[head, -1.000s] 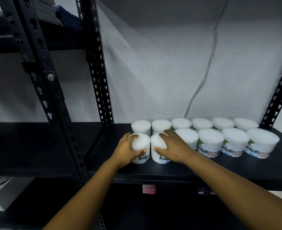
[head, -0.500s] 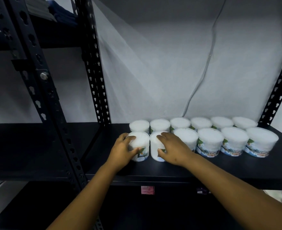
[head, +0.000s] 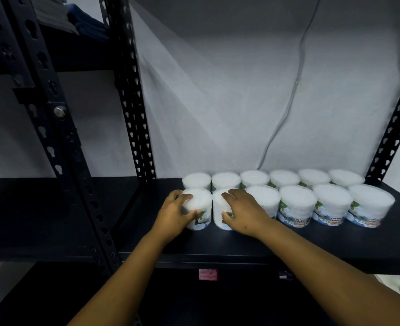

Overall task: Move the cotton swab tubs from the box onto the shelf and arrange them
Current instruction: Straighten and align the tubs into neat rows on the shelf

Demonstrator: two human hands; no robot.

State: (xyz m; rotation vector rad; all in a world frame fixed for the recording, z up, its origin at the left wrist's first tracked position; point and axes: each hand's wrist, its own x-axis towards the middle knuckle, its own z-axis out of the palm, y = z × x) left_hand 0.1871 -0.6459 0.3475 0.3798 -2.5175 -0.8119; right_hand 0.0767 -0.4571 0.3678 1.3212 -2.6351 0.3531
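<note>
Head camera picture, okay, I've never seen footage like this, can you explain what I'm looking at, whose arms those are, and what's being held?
There is no machine here. A person wears a camera on the head, so it looks forward and down over their own two arms. Before them is a black metal shelf against a grey wall. On it stand twelve white cotton swab tubs in two rows of six. The left hand grips the leftmost front tub, fingers over its top and thumb on its side. The right hand grips the second front tub beside it. The other tubs stand untouched. A grey cable hangs down the wall behind.
</note>
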